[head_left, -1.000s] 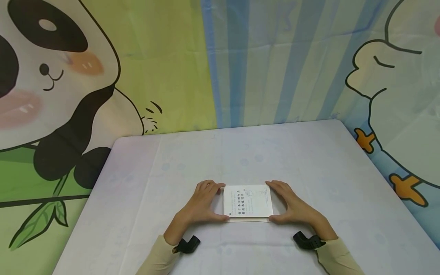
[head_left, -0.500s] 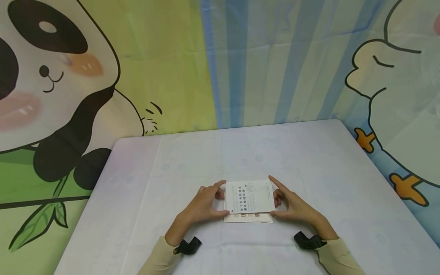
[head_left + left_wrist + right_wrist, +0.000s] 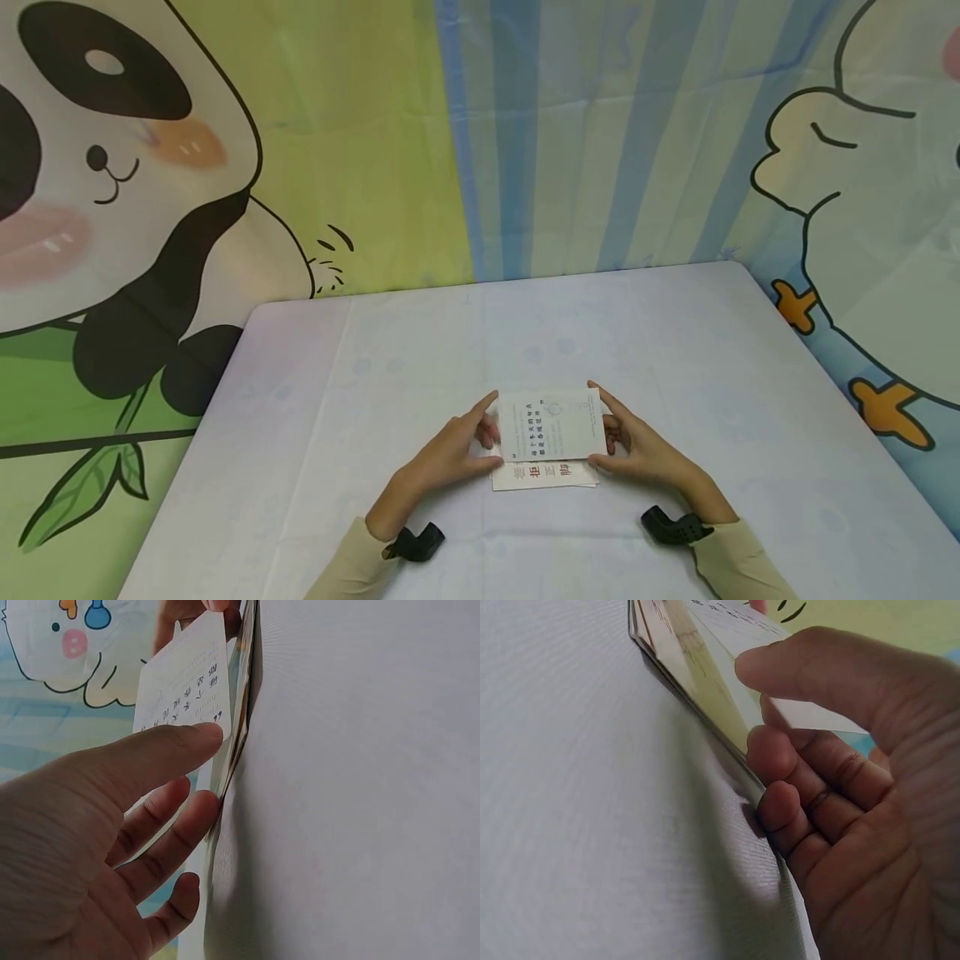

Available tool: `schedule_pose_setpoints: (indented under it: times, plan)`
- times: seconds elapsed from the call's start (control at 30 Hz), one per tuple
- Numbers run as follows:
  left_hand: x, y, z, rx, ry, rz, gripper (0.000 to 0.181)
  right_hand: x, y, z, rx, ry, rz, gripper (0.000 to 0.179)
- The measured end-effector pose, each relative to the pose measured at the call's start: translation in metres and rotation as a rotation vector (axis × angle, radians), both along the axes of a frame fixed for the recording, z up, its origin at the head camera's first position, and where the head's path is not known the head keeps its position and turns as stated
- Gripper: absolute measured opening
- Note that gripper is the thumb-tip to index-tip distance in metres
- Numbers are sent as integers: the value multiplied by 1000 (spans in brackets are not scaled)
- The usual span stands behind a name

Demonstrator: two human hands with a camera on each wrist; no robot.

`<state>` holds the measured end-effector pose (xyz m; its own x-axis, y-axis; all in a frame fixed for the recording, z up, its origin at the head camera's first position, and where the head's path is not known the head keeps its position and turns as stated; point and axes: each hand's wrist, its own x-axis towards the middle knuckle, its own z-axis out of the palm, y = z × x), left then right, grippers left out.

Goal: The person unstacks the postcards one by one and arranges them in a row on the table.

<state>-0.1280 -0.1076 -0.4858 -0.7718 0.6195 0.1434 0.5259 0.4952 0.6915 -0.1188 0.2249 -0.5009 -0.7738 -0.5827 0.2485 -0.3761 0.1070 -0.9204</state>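
Observation:
A white card (image 3: 551,425) with dark handwriting-style print and a faint drawing is held level between both hands, above the table. My left hand (image 3: 450,450) pinches its left edge, thumb at the near corner; the lower fingers (image 3: 180,896) are bent loosely beneath it in the left wrist view. At the opposite edge, my right hand (image 3: 647,447) grips the card, with thumb on top and the other fingers curled under. Below lies a thin paper stack (image 3: 543,476) showing red and grey characters, partly covered by the card. Whether it is loose cards or a booklet, I cannot tell.
A pale cloth covers the table (image 3: 405,350). Behind it hangs a printed backdrop (image 3: 375,150) with a panda and a white cartoon animal. Each wrist carries a black camera mount, such as the right one (image 3: 675,527).
The card has risen off the stack and shifted away and slightly right, uncovering the red characters beneath. Both hands moved with it, the left one also toward the right.

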Motion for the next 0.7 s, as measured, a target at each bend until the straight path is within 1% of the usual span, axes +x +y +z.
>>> schedule_pose_setpoints:
  times: [0.1, 0.23, 0.33, 0.53, 0.63, 0.7]
  plan:
    - [1, 2, 2, 28, -18, 0, 96, 0, 0, 0, -22, -3, 12, 103]
    - [1, 4, 3, 21, 27, 16, 97, 0, 0, -1, -35, -19, 27, 102]
    - [1, 5, 3, 28, 35, 24, 98, -1, 0, -2, -52, -33, 44, 102]
    - [1, 8, 2, 119, -70, 20, 99, -2, -1, -1, -115, -71, 58, 106]
    - [1, 10, 1, 142, -95, 23, 101, -2, -2, 1, -118, -75, 30, 107]
    - [1, 11, 0, 152, -105, 28, 102, -2, -3, 1, -120, -55, 11, 107]
